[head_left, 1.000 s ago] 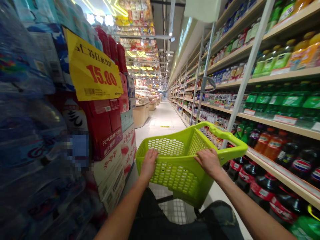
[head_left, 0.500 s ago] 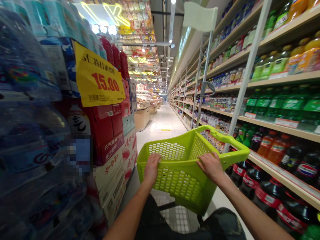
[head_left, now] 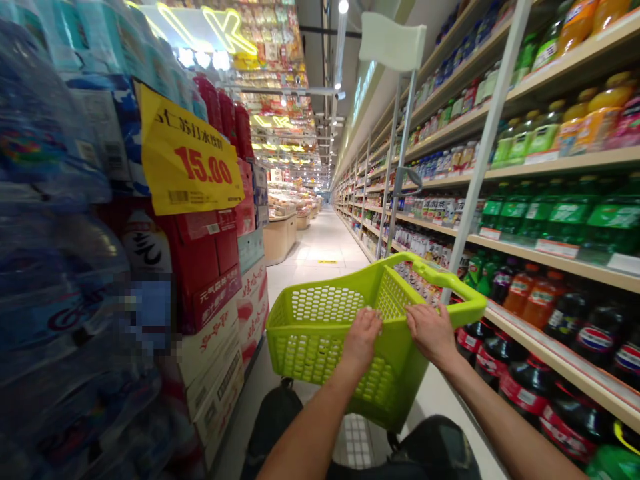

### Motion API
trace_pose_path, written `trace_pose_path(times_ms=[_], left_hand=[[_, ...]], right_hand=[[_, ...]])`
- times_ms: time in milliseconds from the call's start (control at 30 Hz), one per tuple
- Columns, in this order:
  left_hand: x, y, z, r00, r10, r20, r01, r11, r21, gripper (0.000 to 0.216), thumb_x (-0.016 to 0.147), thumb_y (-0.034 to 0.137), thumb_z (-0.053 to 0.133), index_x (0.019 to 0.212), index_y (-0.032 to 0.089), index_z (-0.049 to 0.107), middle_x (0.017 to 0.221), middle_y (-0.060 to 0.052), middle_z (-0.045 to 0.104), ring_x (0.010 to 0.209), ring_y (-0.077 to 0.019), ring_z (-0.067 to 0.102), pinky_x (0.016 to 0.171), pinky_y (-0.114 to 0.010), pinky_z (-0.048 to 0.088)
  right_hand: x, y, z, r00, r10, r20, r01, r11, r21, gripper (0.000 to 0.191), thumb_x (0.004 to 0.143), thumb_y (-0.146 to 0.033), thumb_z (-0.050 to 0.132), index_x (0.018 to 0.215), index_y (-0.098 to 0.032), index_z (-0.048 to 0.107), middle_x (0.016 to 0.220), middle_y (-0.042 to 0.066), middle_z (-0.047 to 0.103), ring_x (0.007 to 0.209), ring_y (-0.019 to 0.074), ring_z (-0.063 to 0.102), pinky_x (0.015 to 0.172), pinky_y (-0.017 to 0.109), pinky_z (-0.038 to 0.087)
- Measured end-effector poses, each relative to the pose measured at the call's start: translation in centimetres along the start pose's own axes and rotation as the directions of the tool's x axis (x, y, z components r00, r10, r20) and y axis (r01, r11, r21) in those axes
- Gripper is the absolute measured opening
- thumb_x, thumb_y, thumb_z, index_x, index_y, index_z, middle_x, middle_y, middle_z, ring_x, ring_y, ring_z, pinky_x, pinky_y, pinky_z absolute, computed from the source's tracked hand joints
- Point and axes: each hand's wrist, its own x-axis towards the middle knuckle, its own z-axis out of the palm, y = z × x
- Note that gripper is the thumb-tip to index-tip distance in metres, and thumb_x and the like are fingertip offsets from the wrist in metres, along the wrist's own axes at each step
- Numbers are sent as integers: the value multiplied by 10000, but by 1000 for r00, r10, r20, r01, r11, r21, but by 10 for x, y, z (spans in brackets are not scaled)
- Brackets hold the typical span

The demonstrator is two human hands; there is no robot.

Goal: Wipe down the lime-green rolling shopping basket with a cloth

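Observation:
A lime-green plastic shopping cart [head_left: 325,363] stands side-on right before me, its perforated basket empty as far as I can see in. My left hand [head_left: 363,337] has its fingers curled over the basket's near rim, right of the rim's middle. A little further right, my right hand [head_left: 431,333] grips the same rim close to the handle end. The cart's handle [head_left: 463,293] points right, toward the shelves, and neither hand is on it. Below the basket my knees show on both sides.
Shelves of bottled drinks [head_left: 555,250] line the right side. On the left rise stacked drink cartons [head_left: 205,267] and shrink-wrapped bottles [head_left: 55,267], with a yellow price sign [head_left: 193,153]. A ladder [head_left: 400,147] leans at the shelves. The tiled aisle [head_left: 320,240] runs ahead between them.
My left hand has slid right along the cart's rim, nearer to my right hand. My right hand has stayed on the rim, near the handle end. The whole view has shifted slightly.

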Motion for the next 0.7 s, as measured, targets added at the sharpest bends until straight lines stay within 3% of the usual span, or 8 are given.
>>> trace_pose_path(times_ms=[100,167,233,400,467,600,700], left_hand=[[-22,-45,-29,989,-143,-40,145,986,79,404,784,15,353,1084,199,552,1207,-67,530,1193,-196,406,1008,-449,361],[-31,-63,-40,975,-211,-67,218,969,118,423,776,-4,336,1086,187,551,1213,-83,525,1185,-196,418,1000,-449,370],[-31,-58,-36,978,-200,-66,206,971,120,428,771,-19,332,1089,165,551,1221,-104,518,1194,-200,409,1005,-446,364],[-12,-13,-4,998,58,33,-60,997,38,340,821,65,383,1099,177,543,1269,-90,488,1284,-204,283,1029,-447,340],[-15,-18,-7,996,76,45,-78,996,43,342,830,76,378,1113,188,534,1279,-80,484,1298,-198,258,1027,-447,345],[-46,-76,-48,997,-74,-11,75,988,133,429,797,9,339,1134,198,529,1279,-68,491,1284,-190,290,1022,-451,350],[-68,-112,-74,962,-237,-136,261,944,200,498,739,-42,341,1117,208,545,1269,-57,500,1268,-194,322,1032,-452,336]], right_hand=[[0,-1,0,1000,1,-3,-1,1000,23,253,851,-204,404,940,-195,641,940,31,680,921,191,564,958,394,178],[-1,-3,2,1000,26,-13,-25,999,33,254,851,-208,405,942,-192,642,943,35,679,924,195,560,966,400,164],[-1,-7,3,998,56,-35,-55,998,34,250,850,-213,410,929,-187,646,933,39,679,917,199,558,972,410,150],[-2,-10,1,998,26,-53,-25,999,24,250,852,-216,412,927,-196,649,911,37,682,888,196,553,954,403,172],[-2,-7,0,999,12,-45,-12,1000,18,257,856,-223,404,929,-200,649,900,36,680,882,194,551,945,398,182],[-3,-3,2,999,7,-37,-7,1000,14,260,858,-237,403,939,-198,647,893,34,675,889,200,548,943,402,178],[-3,-4,4,999,14,-42,-14,1000,19,258,852,-238,409,933,-199,650,884,35,674,882,199,544,946,400,172]])
